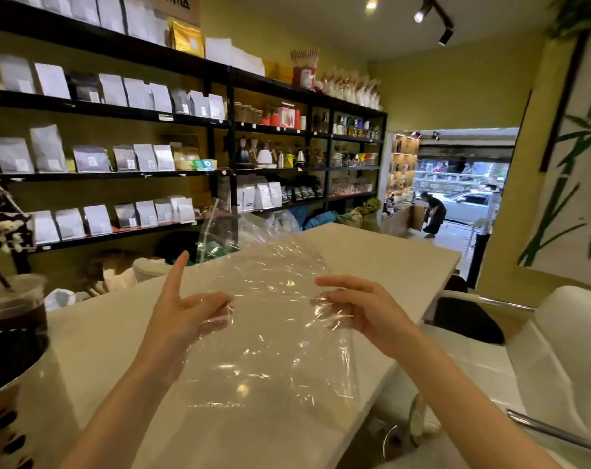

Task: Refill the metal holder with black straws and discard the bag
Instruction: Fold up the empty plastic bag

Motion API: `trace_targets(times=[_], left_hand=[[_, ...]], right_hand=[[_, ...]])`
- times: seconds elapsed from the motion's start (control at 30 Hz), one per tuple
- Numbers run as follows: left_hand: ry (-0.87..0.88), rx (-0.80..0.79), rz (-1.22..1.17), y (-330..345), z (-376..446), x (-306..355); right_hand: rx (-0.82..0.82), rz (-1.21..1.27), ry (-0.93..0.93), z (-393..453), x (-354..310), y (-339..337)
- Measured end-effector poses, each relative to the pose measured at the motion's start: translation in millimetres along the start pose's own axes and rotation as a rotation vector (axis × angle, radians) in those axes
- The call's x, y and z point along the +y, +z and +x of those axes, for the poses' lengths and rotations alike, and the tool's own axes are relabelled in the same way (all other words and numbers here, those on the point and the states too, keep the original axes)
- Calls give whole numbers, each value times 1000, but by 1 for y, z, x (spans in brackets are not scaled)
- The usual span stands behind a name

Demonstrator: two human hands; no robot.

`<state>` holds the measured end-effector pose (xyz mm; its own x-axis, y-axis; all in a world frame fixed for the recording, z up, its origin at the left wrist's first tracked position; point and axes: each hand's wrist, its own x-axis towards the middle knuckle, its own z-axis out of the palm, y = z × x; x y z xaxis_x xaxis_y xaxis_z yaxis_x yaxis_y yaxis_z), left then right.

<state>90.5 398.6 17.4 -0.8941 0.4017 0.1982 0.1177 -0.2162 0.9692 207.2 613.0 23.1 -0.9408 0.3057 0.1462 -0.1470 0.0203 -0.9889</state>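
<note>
Both hands pinch the clear plastic bag [270,333] in the air above the white worktop [372,252]: the left hand [182,313] grips its left edge with the forefinger raised, the right hand [358,306] its right edge. At the worktop's left edge stands a cup of dark drink [15,319]. White pouches fill the shelves [118,174] behind; their labels are too blurred to read.

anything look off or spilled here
Nothing spilled. The clear plastic bag is crumpled and looks empty, held above the white counter by the left hand and right hand. No metal holder is in view.
</note>
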Motion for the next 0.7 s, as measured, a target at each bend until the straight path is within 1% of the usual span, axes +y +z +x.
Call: trace_targets(times=[0.1, 0.13, 0.2, 0.3, 0.33, 0.4, 0.47, 0.57, 0.6, 0.67, 0.7], left_hand=[[16, -142, 40, -2, -8, 9], [7, -159, 47, -3, -11, 11], [-13, -125, 48, -4, -13, 10], [-27, -45, 0, -6, -21, 12], [-19, -35, 12, -8, -24, 12], [-2, -70, 86, -14, -33, 13], [-1, -113, 174, -20, -46, 15], [-7, -117, 359, -29, -54, 14], [-20, -124, 427, -32, -59, 17], [-42, -146, 532, -30, -64, 19], [-38, -79, 604, -35, -82, 17]], right_hand=[[-32, -63, 8, -9, -2, -7], [-43, -92, 5, -12, -3, -9], [-56, -105, -2, -16, -3, -11], [-79, -52, -10, -23, -4, -9], [-86, -49, -15, -25, -3, -8], [-94, -87, -17, -31, 0, -4], [-95, -185, -23, -38, 1, 0], [-145, -318, -13, -47, -3, 4], [-138, -368, -13, -48, -3, 5], [-64, -550, -61, -50, -10, 7], [-92, -661, -83, -58, -9, 15]])
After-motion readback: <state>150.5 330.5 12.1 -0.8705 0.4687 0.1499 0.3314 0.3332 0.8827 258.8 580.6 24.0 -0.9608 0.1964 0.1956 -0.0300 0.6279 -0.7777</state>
